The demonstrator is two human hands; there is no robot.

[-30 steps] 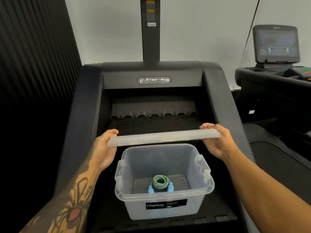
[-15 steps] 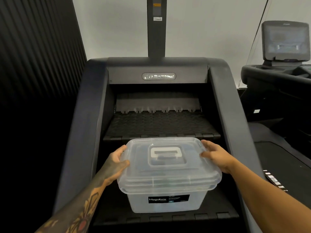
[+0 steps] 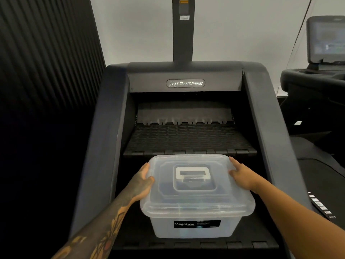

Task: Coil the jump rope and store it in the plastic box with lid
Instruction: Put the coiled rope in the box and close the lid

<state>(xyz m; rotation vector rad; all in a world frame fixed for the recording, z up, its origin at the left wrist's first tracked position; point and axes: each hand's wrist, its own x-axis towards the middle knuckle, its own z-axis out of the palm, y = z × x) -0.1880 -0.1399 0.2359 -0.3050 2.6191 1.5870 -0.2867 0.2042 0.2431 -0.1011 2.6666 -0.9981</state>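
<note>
Translucent lid [image 3: 196,195] seated on plastic box [image 3: 194,228] — left hand [image 3: 142,181], right hand [image 3: 242,176] flat, fingers extended, pressing lid's side edges.

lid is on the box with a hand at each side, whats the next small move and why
Probably press the lid down along its side edges. It already covers the plastic box, with the left hand and right hand resting at its sides, but whether it has snapped shut cannot be told. The white handle lies untouched.

Single head-worn wide-angle view, facing forward and down. Close on plastic box [image 3: 194,227] at 6 o'clock; stair machine [image 3: 186,139] steps rise toward 12 o'clock. No second view.
</note>
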